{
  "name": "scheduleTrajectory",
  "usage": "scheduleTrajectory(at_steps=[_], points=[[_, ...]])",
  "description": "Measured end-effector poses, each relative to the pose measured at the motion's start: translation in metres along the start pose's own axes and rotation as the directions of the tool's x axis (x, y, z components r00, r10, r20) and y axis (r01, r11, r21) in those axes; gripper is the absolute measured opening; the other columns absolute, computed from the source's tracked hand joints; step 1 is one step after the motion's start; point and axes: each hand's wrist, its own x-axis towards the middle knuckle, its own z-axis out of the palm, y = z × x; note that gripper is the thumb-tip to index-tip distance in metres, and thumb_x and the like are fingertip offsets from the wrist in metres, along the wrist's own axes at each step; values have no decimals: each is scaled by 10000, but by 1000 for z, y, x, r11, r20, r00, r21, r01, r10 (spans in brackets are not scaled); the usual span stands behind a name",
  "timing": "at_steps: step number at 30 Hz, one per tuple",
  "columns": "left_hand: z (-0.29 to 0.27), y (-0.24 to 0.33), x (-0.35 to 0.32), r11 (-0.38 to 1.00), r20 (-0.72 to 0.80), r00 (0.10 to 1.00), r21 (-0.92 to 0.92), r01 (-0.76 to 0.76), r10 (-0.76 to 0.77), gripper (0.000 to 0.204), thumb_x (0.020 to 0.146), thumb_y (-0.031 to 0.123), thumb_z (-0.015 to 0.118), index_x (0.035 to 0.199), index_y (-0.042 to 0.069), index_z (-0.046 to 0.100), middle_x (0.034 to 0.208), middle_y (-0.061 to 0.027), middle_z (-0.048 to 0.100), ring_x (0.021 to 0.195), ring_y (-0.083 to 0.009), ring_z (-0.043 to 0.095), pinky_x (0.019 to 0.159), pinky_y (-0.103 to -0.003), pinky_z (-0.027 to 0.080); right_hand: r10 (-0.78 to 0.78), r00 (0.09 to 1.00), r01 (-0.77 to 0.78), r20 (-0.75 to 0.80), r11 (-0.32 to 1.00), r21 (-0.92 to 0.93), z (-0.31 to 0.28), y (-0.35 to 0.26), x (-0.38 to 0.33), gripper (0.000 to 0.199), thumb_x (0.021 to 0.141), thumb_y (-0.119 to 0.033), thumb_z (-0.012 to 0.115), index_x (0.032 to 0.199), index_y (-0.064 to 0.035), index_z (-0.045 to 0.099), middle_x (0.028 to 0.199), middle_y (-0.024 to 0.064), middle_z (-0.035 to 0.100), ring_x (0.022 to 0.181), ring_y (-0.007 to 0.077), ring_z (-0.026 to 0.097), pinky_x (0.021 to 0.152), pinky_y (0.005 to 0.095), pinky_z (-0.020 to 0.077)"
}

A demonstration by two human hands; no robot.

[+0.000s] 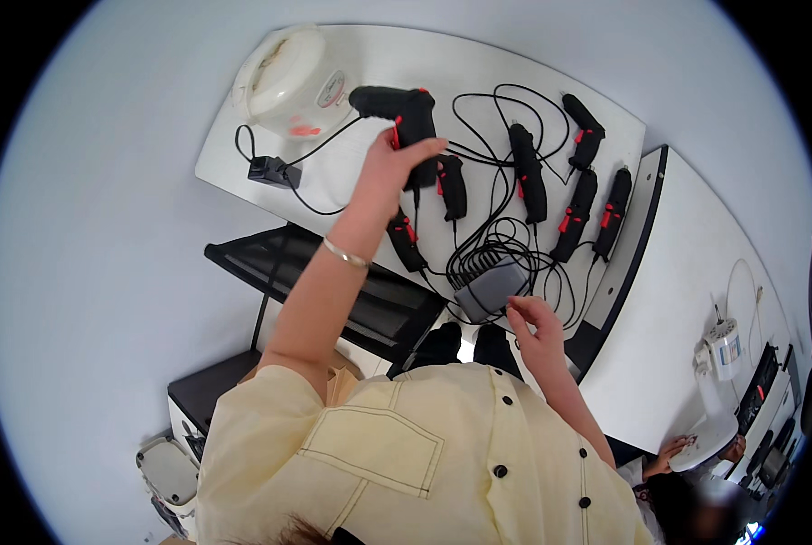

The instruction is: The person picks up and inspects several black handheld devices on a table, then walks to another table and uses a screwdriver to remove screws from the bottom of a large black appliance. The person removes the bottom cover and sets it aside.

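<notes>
My left hand [389, 168] is closed around a black pistol-shaped electric screwdriver [415, 132] with a red trigger, held over the white table. Its cord hangs down from the handle. Beneath and beside it lie two similar black-and-red electric screwdrivers [454, 189]. Several more electric screwdrivers [528, 177] rest to the right among tangled black cables [488, 241]. My right hand [538, 334], fingers curled, is at the right end of a grey box [494, 289] by the table's near edge. Whether those fingers pinch a cable or touch the box is hidden.
A white rounded appliance [288, 82] stands at the far left of the table, with a black power adapter [273, 171] near it. A black mesh chair back [351, 295] is close to the front edge. At right, another white table [687, 282] bears a white device [722, 350]; a person's hand [667, 456] shows there.
</notes>
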Motion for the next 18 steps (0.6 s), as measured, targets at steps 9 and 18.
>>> scheduleTrajectory(at_steps=[9, 18], points=[[-3, 5, 110, 909, 27, 999, 417, 22, -36, 421, 649, 246, 774, 907, -26, 582, 748, -61, 589, 628, -139, 580, 582, -257, 466, 78, 994, -79, -78, 997, -12, -16, 11, -7, 162, 846, -62, 580, 984, 18, 606, 878, 104, 608, 781, 179, 623, 699, 269, 490], [-13, -58, 215, 845, -49, 998, 531, 59, -40, 421, 574, 187, 802, 833, -77, 601, 766, -100, 617, 616, -167, 569, 553, -316, 447, 159, 976, -160, -146, 987, 7, -29, 31, -20, 170, 839, -69, 582, 979, 23, 611, 872, 127, 611, 751, 216, 612, 672, 279, 482]])
